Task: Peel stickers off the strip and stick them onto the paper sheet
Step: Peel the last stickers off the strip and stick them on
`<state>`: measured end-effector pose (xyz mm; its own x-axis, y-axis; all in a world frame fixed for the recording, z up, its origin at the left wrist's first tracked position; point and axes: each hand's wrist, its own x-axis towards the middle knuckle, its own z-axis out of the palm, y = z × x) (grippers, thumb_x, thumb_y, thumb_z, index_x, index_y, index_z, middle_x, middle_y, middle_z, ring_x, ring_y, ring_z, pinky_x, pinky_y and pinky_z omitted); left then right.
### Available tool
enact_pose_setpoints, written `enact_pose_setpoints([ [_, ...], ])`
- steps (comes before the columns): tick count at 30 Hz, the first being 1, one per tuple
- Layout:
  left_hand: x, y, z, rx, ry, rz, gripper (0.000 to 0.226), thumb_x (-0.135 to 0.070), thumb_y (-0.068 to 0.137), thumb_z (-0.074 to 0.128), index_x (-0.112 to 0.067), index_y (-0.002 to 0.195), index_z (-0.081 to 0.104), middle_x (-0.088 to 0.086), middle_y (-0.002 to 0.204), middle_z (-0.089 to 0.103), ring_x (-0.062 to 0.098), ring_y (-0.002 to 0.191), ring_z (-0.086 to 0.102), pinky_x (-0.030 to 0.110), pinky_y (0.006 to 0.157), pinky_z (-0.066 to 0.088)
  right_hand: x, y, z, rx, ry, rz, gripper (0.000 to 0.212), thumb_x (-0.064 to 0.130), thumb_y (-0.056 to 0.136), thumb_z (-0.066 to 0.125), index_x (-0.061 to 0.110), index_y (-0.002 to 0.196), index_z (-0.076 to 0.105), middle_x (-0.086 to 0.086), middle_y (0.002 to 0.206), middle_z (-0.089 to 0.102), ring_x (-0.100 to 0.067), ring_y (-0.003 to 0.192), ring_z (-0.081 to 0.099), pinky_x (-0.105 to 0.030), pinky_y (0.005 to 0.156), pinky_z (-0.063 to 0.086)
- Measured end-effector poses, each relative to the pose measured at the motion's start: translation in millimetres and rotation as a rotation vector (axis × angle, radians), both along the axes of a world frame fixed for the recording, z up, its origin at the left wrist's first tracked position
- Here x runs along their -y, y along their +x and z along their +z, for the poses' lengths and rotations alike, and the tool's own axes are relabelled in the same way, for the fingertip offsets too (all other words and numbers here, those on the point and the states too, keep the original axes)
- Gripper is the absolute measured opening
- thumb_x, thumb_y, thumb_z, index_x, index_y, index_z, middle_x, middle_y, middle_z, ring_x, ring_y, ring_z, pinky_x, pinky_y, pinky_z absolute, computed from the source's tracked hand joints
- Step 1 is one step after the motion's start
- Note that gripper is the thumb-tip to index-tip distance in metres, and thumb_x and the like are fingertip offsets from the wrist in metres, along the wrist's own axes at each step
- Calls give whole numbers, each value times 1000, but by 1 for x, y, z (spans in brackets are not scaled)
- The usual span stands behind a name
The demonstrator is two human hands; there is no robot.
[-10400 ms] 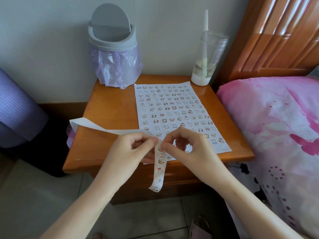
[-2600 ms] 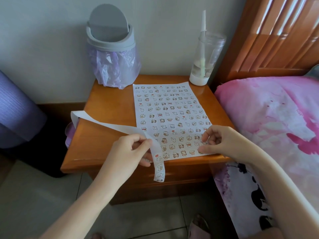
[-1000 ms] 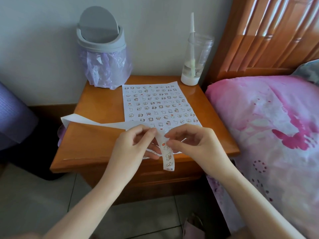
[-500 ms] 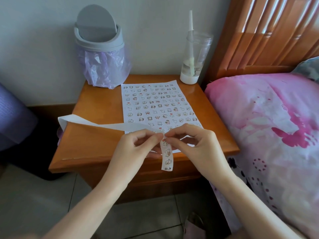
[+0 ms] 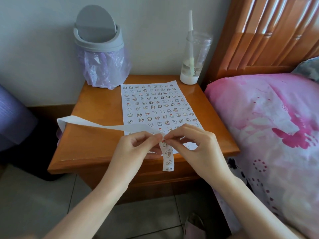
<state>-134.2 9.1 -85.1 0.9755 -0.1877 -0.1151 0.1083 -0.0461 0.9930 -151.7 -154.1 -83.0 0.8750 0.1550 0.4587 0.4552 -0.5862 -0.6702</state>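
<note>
Strip [image 5: 96,124] pinched by left hand [image 5: 136,150], right hand [image 5: 196,146]; stickers [image 5: 167,153] too small to read.

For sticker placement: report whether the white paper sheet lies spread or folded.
Spread: the white paper sheet lies flat on the wooden bedside table, its far right corner lifting slightly.

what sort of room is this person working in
Probably a bedroom: the orange-brown wooden bedside table stands right beside a pink floral bed cover and a slatted wooden headboard, and a small grey swing-lid bin sits on the table.
</note>
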Motion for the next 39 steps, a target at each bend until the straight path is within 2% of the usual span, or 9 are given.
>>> enact_pose_setpoints([
  [6,0,0,-1,-13,-15,-6,17,-19,87,61,-7,84,73,0,78,75,15,74,72,24,68,60,0,0,0,-7,-5,26,8,9,82,69,10,89,71,3,88,65,-7,81,61,-18,69,53],
  [10,0,0,-2,-13,-10,-15,18,-19,88,59,-8,81,72,-1,73,74,12,73,72,23,65,59,-1,0,0,-45,-37,-31,4,18,82,70,19,86,69,10,93,57,-13,79,55,-25,68,50],
  [15,-2,1,-5,35,36,15,18,-20,89,58,-10,83,71,-2,76,75,12,74,72,22,67,59,6,1,11,-243,125,13,5,16,86,64,20,84,65,10,87,65,-10,81,58,-15,73,46],
  [18,-4,2,-6,41,56,26,16,-19,90,57,-10,86,69,-2,79,75,13,72,73,26,66,60,28,6,18,-314,206,-80,1,20,84,65,21,84,66,8,84,69,-7,75,61,-21,65,51],
  [21,-4,2,-7,56,94,13,14,-19,91,56,-11,91,68,-1,82,76,15,70,73,28,64,60,52,9,19,-468,196,-183,4,21,82,67,17,84,68,6,75,67,-2,59,56,-20,58,50],
  [24,-4,2,-9,80,153,-13,13,-21,91,55,-14,91,67,-5,85,74,11,70,72,25,61,59,68,12,17,-587,150,-211,7,23,82,68,16,84,70,9,67,64,-1,52,53,-19,58,48],
  [26,-4,2,-10,97,207,-17,12,-22,91,56,-16,91,66,-8,89,72,9,70,72,23,59,59,70,13,16,-631,108,-194,10,26,81,69,18,84,70,6,67,64,-4,55,55,-19,60,48],
  [30,-5,3,-13,98,272,-28,13,-24,90,56,-15,92,66,-7,94,72,8,71,71,29,63,60,67,16,13,-639,33,-142,7,24,80,70,18,85,71,4,84,71,-8,76,65,-14,68,51],
  [39,-6,6,-16,107,349,-29,14,-27,90,56,-17,94,65,-5,103,70,7,69,71,26,61,60,66,18,12,-658,-8,-97,9,21,81,70,14,88,71,7,84,69,7,68,60,-4,60,43],
])
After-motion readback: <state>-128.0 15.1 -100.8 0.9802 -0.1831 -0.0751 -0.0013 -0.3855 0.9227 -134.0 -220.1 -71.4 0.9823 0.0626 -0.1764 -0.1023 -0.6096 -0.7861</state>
